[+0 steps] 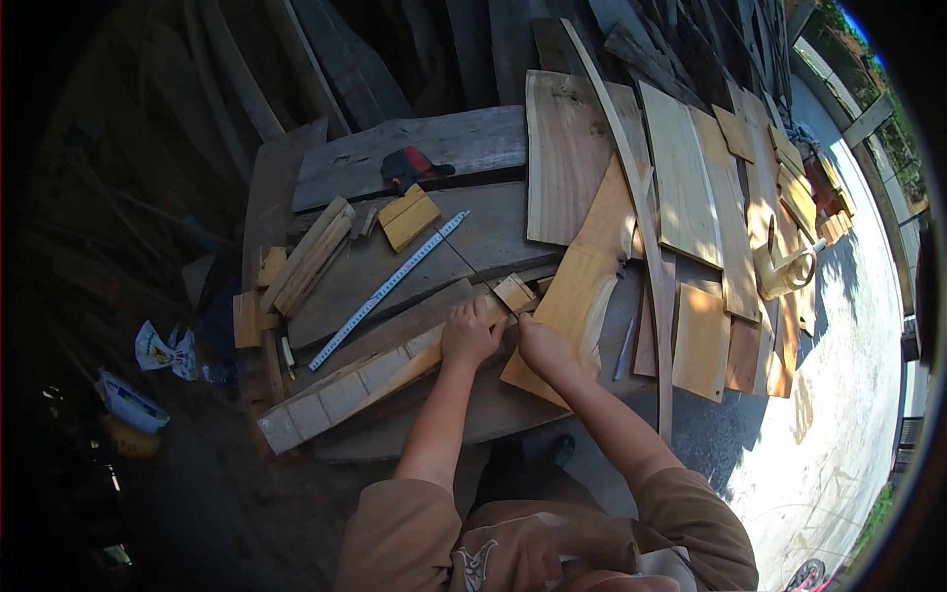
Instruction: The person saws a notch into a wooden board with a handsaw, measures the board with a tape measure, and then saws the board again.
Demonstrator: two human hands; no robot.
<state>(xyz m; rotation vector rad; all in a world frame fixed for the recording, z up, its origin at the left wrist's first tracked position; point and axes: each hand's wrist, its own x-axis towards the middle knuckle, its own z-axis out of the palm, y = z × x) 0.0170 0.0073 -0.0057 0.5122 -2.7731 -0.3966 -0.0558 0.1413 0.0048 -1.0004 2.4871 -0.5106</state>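
Note:
My left hand presses down on a long wooden strip marked with cross lines, its fingers curled over the strip's upper end. My right hand lies just right of it, over the edge of a pale curved plank, fingers curled. A small wooden block sits right above both hands. A thin dark line runs from my right hand up and to the left across the grey boards; I cannot tell whether the hand grips it.
A white measuring rule lies diagonally left of the hands. A yellow block and a red-black tool sit farther back. Pale planks cover the right side, with a slim tool beside my right hand. Plastic wrappers lie on the ground at left.

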